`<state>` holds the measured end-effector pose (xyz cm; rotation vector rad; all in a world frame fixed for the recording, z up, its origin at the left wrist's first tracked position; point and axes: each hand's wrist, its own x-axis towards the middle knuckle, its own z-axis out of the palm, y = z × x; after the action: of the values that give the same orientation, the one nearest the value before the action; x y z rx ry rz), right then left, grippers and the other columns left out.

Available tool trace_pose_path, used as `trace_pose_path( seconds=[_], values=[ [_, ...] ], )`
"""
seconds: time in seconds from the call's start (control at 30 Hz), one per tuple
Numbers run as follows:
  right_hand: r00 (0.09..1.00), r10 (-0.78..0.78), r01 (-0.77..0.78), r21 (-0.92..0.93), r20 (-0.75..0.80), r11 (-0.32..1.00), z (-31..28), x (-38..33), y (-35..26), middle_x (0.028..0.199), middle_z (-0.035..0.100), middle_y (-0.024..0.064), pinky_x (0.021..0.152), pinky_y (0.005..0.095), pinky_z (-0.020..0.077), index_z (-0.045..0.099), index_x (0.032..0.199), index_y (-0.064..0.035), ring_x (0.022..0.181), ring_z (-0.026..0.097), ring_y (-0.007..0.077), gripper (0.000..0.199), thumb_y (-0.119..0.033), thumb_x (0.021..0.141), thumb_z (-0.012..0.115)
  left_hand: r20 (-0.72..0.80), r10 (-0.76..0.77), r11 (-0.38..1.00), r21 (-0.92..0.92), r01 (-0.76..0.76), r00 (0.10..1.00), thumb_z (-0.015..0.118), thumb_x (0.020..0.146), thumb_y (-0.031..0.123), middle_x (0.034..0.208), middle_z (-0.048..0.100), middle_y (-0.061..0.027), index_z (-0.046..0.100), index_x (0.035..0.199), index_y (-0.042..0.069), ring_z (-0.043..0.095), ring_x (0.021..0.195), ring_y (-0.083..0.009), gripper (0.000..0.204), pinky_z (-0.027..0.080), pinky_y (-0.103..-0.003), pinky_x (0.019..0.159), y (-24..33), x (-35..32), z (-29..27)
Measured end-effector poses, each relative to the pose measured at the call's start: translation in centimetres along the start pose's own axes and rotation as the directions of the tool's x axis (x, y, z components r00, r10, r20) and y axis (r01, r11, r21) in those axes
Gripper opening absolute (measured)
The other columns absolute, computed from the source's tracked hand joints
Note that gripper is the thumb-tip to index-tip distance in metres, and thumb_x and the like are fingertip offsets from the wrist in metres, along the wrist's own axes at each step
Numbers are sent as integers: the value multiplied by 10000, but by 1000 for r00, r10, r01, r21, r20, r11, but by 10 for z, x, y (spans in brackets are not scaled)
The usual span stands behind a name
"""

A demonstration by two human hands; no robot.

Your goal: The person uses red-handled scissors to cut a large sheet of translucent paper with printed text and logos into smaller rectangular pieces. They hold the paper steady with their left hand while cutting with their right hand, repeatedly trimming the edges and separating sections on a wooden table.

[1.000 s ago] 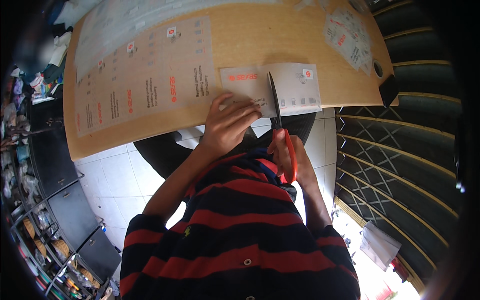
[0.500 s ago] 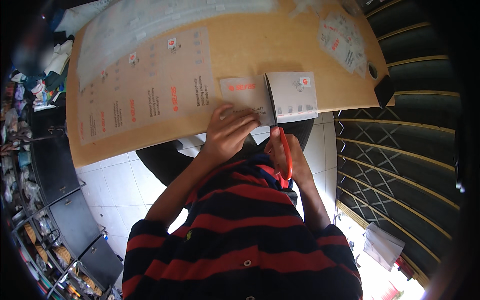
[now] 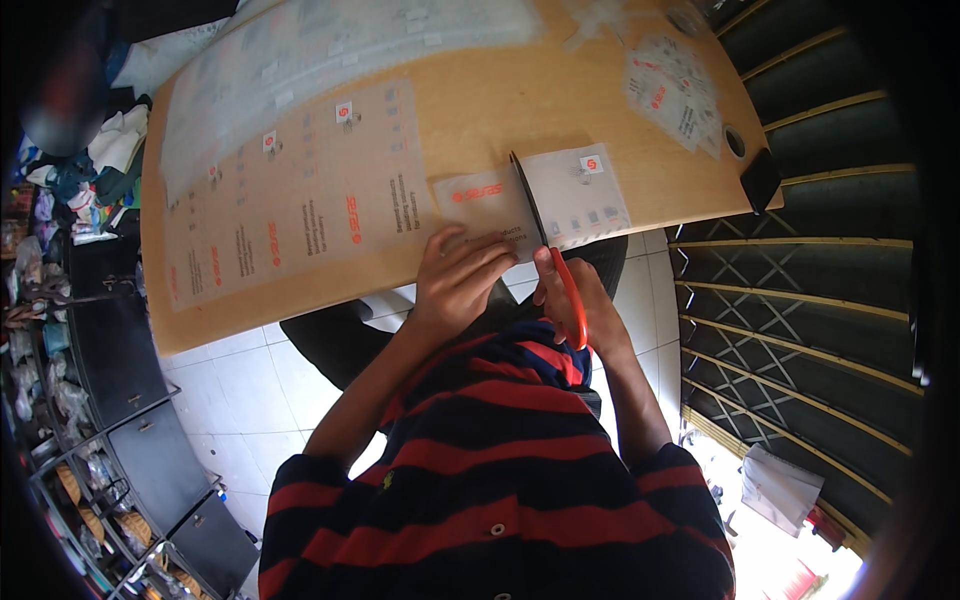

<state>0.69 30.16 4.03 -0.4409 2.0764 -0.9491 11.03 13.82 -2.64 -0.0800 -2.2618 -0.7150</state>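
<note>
A small translucent printed sheet lies over the table's near edge, its left part point(image 3: 480, 190) and right part point(image 3: 585, 200) on either side of long dark scissor blades. My right hand point(image 3: 585, 295) is closed around the red handle of the scissors point(image 3: 572, 295). The blades run across the sheet, and their tip reaches just past its far edge. Whether the sheet is cut right through I cannot make out. My left hand point(image 3: 455, 275) rests on the near side of the left part, fingers stretched out and lying flat on it.
On the brown table point(image 3: 480, 100) a large printed translucent sheet point(image 3: 320, 200) lies at left, more film point(image 3: 350, 35) behind it. Cut pieces point(image 3: 675, 95) lie far right, near a round hole point(image 3: 736, 140) and a dark phone-like object point(image 3: 760, 182). Shelves point(image 3: 110, 450) stand left, a folding gate point(image 3: 790, 300) right.
The scissor blades have tilted leftward, their tip now past the sheet's far edge. The sheet's right part has turned slightly. My left hand stays on the left part; the whole view has shifted a little.
</note>
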Motion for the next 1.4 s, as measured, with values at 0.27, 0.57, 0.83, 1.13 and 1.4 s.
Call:
trace_pose_path(
  seconds=[0.27,0.57,0.83,1.13,1.4],
  values=[
    [994,101,-103,28,51,994,-10,5,-11,435,503,102,393,317,476,587,652,69,363,572,208,868,-711,983,399,-57,-78,997,15,79,995,680,813,-54,1026,742,-75,733,1010,51,712,1032,-222,229,457,-473,968,3,3,2],
    [989,-145,136,214,24,967,-16,-17,3,507,557,96,450,307,480,618,758,73,436,606,177,642,-503,1023,520,-240,-367,929,-141,342,899,591,872,-152,1070,741,-151,721,1064,-11,713,1001,-305,272,538,-368,917,10,20,9],
    [953,-187,257,305,-240,917,-34,-38,48,520,562,71,425,288,452,644,834,59,424,566,144,599,-489,1035,512,320,-29,992,123,-11,947,785,771,96,1309,606,-120,659,1158,62,546,1231,-331,409,417,-501,1000,30,67,44],
    [929,-129,251,336,-346,908,-51,-45,104,506,553,64,386,286,426,642,812,42,401,553,135,574,-443,1061,463,362,37,996,-89,-5,931,653,816,-57,1045,724,-151,704,1085,16,700,962,-317,284,559,-421,822,7,98,23],
    [921,-93,259,419,-377,870,-53,-44,124,494,548,50,396,280,438,653,798,43,403,556,126,560,-420,1060,478,-250,235,972,74,-223,939,642,782,-123,1045,740,-150,732,1063,-1,713,947,-305,319,548,-392,833,11,241,61]
  ],
)
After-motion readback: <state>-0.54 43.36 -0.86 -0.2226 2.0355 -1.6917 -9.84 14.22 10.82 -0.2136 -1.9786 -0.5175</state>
